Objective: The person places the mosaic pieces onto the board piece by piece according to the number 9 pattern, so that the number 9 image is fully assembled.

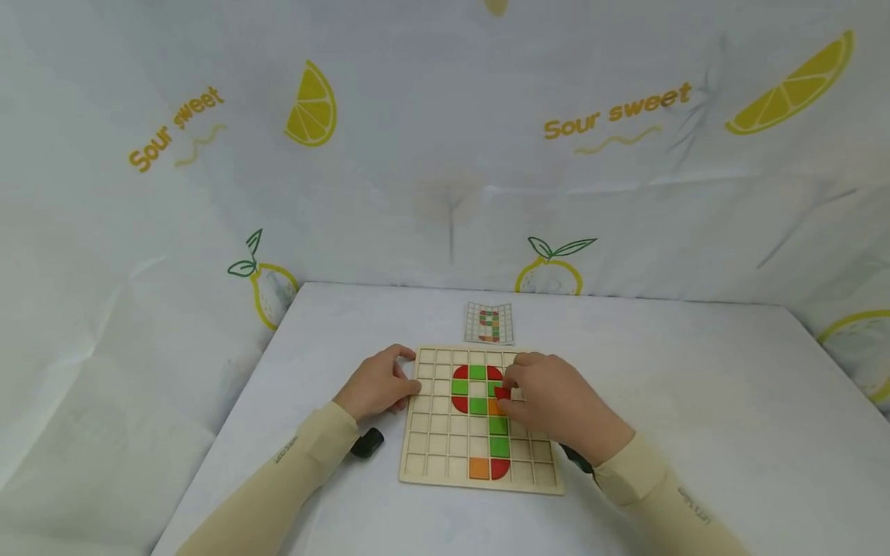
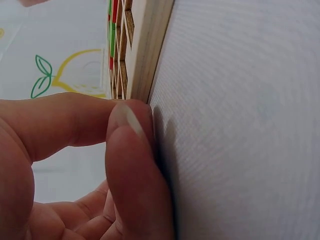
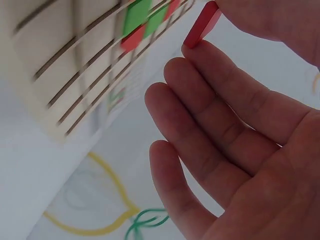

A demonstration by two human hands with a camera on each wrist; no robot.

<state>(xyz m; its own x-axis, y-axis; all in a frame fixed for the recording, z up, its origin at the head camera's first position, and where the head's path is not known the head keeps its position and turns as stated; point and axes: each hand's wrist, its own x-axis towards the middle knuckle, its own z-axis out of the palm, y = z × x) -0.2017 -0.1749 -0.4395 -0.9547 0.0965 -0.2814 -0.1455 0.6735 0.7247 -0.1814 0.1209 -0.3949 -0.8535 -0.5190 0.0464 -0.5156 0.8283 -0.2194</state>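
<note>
A square wooden grid board (image 1: 436,445) lies on the white table with red rounded, green and orange tiles in its cells. Over its right half, my right hand (image 1: 566,401) pinches a red tile (image 3: 202,25) between thumb and index finger; the other fingers are extended. This tile is close over an orange tile (image 1: 495,406) and a green one in the head view. My left hand (image 1: 375,384) rests at the board's left edge, thumb and index fingertips against the rim. In the bottom row sit an orange tile (image 1: 479,468) and a red rounded tile (image 1: 500,469).
Just behind the board lies a printed card (image 1: 489,323) with a small coloured grid pattern. A white cloth (image 1: 431,154) with lemon prints hangs behind the table. One dark object (image 1: 368,443) is by the left wrist, another (image 1: 577,459) by the right.
</note>
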